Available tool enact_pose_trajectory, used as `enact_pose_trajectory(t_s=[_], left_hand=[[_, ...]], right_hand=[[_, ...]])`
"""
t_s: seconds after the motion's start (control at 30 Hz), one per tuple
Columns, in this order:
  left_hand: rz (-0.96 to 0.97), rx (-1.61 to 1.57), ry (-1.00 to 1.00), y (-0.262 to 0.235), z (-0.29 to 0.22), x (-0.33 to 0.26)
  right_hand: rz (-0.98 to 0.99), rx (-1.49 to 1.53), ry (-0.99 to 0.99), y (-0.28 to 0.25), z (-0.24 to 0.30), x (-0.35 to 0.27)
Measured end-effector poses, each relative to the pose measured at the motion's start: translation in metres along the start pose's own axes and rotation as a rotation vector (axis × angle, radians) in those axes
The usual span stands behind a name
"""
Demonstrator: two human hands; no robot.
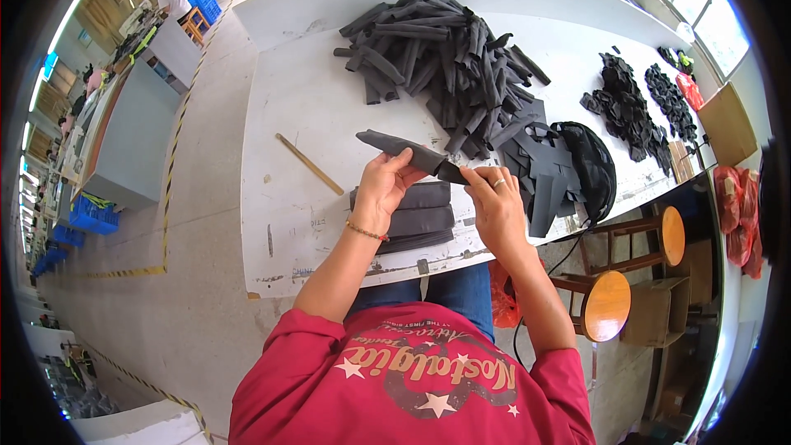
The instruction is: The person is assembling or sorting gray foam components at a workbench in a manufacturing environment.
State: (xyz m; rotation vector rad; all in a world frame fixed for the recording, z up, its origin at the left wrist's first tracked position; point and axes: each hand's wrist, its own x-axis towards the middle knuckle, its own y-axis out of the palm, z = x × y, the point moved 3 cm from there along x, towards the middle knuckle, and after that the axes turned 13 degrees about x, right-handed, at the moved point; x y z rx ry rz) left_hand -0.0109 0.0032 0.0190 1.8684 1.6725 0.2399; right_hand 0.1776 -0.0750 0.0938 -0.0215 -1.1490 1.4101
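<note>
Above the near part of the white table (288, 99), my left hand (382, 188) is closed around a dark grey fabric sleeve (394, 145), which slants up to the far left. My right hand (496, 204), with a ring on it, pinches a darker black strip (451, 172) at the sleeve's near right end. The strip looks partly inside the sleeve; how deep is hidden. Below my hands lies a stack of flat, folded black fabric pieces (418, 221), partly covered by my left hand and wrist.
A large heap of rolled dark sleeves (449, 49) fills the table's far middle. Flat black pieces (540, 180) and a black bag (589, 166) lie to the right, small black scraps (630, 103) beyond. A wooden stick (309, 163) lies left. Stools (606, 306) stand at right.
</note>
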Motion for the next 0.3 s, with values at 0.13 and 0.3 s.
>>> enact_pose_trajectory(t_s=[0.13,0.3], left_hand=[[0.041,0.021,-0.009,0.005,0.0,-0.005],[0.054,0.082,0.036,0.01,-0.003,-0.012]], right_hand=[[0.03,-0.054,-0.02,-0.003,-0.002,0.002],[0.025,-0.163,-0.104,-0.001,-0.001,0.0]])
